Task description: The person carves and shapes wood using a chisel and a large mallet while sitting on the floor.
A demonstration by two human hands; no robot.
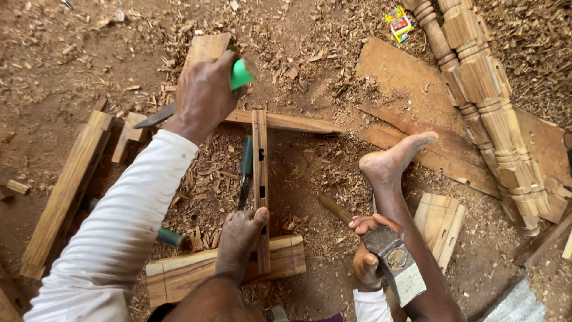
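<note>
My left hand (205,95) is closed around a chisel with a green handle (241,74); its dark blade (154,117) sticks out to the left. It hovers over the far end of a narrow wooden strip (260,155) that has small mortise slots. The strip lies across a thick wooden block (179,274), and my left foot (238,238) presses on it. My right hand (364,250) grips a hammer just below its metal head (399,268), low at the right, with the wooden handle (336,210) pointing up-left. My right foot (393,158) rests beside it.
A second green-handled chisel (245,167) lies in the shavings beside the strip. Two turned wooden posts (482,89) lie at the right, a long plank (65,191) at the left, a small block (441,223) by my right leg. Wood chips cover the dirt floor.
</note>
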